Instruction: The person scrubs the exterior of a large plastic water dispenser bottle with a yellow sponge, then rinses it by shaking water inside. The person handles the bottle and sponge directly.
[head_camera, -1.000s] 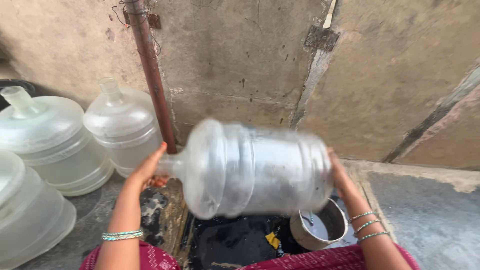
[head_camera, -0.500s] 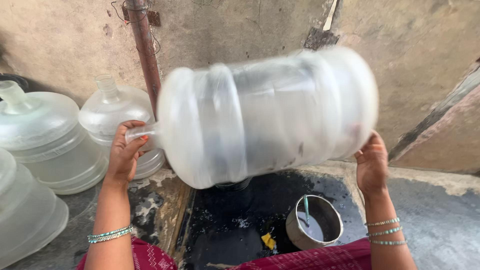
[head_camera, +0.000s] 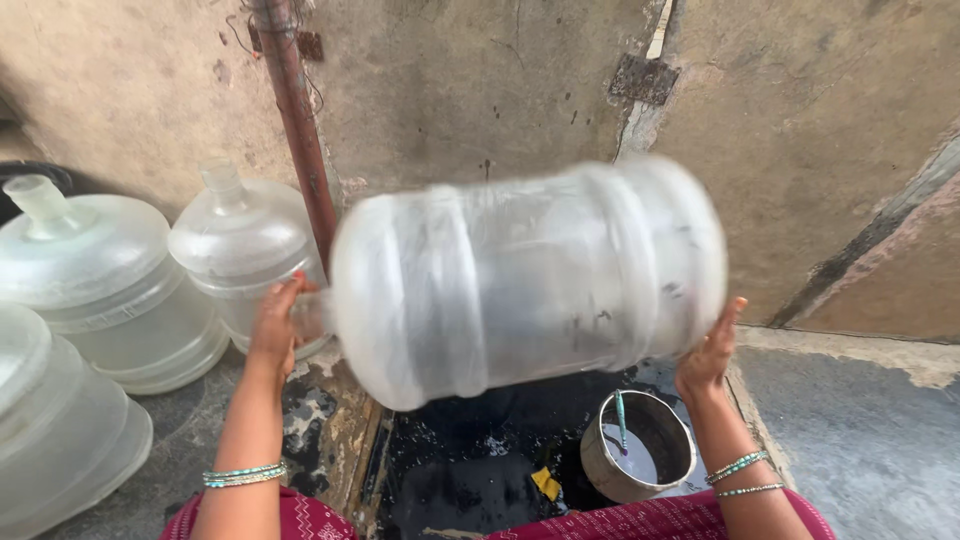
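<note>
I hold a large clear plastic water jug (head_camera: 530, 280) sideways in the air, neck to the left and base to the right; it is motion-blurred. My left hand (head_camera: 275, 325) is wrapped over the jug's neck and mouth. My right hand (head_camera: 710, 350) presses flat against its base. Both wrists wear thin bangles. Below the jug lies a dark wet drain pit (head_camera: 480, 460).
Three more clear jugs stand upright at the left: one (head_camera: 235, 250) by the rusty vertical pipe (head_camera: 300, 130), one (head_camera: 100, 280) beside it, one (head_camera: 55, 430) nearest me. A metal pot (head_camera: 640, 450) with a utensil sits in the pit. A stained concrete wall is behind.
The jug rose from low over the pit to up near the camera, then dropped lower and to the right; both hands stayed at its neck and base.
</note>
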